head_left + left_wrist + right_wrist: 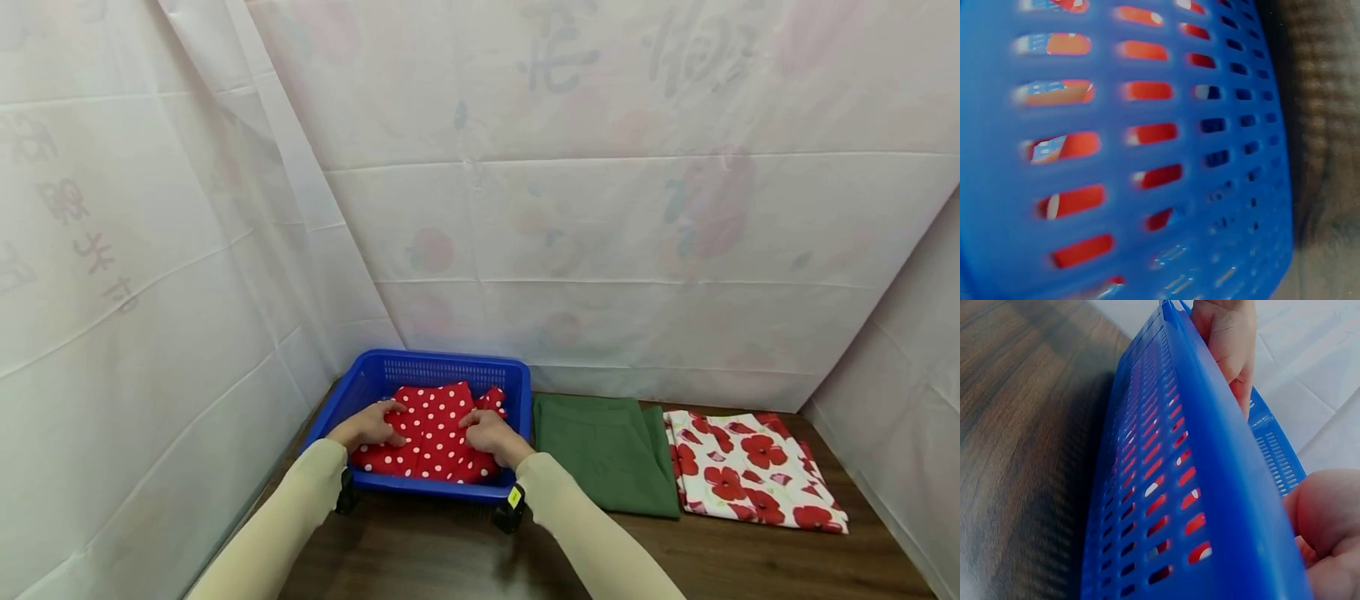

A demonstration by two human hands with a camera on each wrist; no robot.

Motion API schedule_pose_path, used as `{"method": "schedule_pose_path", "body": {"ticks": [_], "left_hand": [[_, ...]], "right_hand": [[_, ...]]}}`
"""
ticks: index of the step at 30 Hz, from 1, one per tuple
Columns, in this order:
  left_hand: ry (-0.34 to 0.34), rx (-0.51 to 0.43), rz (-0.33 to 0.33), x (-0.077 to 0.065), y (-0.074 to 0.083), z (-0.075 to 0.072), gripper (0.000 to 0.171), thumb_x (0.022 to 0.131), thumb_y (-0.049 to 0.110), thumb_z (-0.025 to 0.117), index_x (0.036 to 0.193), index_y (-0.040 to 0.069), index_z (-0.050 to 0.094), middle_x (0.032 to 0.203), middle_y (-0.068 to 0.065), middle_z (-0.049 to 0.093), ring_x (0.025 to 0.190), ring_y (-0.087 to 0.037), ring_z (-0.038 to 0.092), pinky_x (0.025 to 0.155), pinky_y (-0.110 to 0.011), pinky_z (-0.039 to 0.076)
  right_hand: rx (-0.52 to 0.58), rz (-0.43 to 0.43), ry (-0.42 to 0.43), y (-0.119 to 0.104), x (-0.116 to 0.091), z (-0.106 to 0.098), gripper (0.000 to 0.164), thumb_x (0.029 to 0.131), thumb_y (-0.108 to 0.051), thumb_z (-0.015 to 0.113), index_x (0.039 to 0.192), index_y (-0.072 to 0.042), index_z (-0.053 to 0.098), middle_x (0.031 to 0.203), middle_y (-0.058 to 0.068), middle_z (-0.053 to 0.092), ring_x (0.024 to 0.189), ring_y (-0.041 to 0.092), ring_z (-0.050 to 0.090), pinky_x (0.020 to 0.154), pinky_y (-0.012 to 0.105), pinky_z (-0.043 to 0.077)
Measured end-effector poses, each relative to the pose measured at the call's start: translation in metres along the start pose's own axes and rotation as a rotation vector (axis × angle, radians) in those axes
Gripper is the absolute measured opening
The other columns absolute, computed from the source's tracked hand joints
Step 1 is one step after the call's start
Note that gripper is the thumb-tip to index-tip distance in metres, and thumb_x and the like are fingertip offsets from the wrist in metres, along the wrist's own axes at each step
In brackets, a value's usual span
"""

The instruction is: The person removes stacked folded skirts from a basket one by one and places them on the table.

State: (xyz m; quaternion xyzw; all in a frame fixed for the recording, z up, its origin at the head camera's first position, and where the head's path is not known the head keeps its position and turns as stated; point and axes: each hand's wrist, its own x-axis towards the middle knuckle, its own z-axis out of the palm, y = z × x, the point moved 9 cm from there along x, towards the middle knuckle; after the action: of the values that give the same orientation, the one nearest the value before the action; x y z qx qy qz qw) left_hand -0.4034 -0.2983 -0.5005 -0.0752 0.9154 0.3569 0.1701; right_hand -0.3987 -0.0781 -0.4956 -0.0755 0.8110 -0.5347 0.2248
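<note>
A red polka-dot garment (435,429) lies bunched in a blue plastic basket (450,360). My left hand (369,423) reaches over the basket's left side and grips the garment there. At the other side my right hand (491,435) holds the cloth with bent fingers; some fingertips are hidden in the folds. The right wrist view shows the right hand (1332,531) close by, beyond the basket rim (1229,469), and the left hand (1230,347) farther off, pointing down into the basket. Only the slotted basket wall (1110,150) with red cloth behind it fills the left wrist view.
Right of the basket, a folded green cloth (600,454) lies flat on the dark wooden table (420,550). Beside it is a folded white cloth with red flowers (750,471). White curtains (600,250) hang behind and at both sides.
</note>
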Motion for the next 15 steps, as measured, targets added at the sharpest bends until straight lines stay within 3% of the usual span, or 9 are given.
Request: {"method": "schedule_pose_path", "body": {"ticks": [4, 9, 15], "left_hand": [[0.043, 0.01, 0.065, -0.0024, 0.0059, -0.0017, 0.053, 0.086, 0.008, 0.08, 0.135, 0.007, 0.062, 0.147, -0.029, 0.044, 0.119, -0.043, 0.05, 0.1, -0.058, 0.05], [0.089, 0.017, 0.083, -0.0066, 0.0051, -0.0033, 0.048, 0.085, 0.006, 0.081, 0.13, 0.006, 0.067, 0.147, -0.029, 0.047, 0.123, -0.044, 0.05, 0.101, -0.06, 0.051], [0.117, 0.007, 0.086, -0.0086, 0.0035, -0.0019, 0.055, 0.084, 0.004, 0.081, 0.137, 0.004, 0.063, 0.146, -0.028, 0.049, 0.125, -0.044, 0.051, 0.102, -0.062, 0.049]], "right_hand": [[0.006, 0.005, 0.002, 0.0015, -0.0001, 0.0007, 0.046, 0.089, 0.008, 0.045, 0.131, 0.002, 0.064, 0.125, 0.022, 0.061, 0.085, 0.024, 0.055, 0.067, 0.028, 0.045], [0.013, 0.013, 0.005, 0.0023, 0.001, 0.0012, 0.05, 0.09, 0.006, 0.045, 0.138, 0.004, 0.06, 0.123, 0.021, 0.063, 0.087, 0.024, 0.058, 0.07, 0.029, 0.048], [0.022, -0.018, 0.055, 0.0006, 0.0039, -0.0019, 0.04, 0.095, -0.001, 0.061, 0.133, 0.006, 0.064, 0.125, 0.018, 0.064, 0.096, 0.025, 0.062, 0.083, 0.038, 0.058]]}}
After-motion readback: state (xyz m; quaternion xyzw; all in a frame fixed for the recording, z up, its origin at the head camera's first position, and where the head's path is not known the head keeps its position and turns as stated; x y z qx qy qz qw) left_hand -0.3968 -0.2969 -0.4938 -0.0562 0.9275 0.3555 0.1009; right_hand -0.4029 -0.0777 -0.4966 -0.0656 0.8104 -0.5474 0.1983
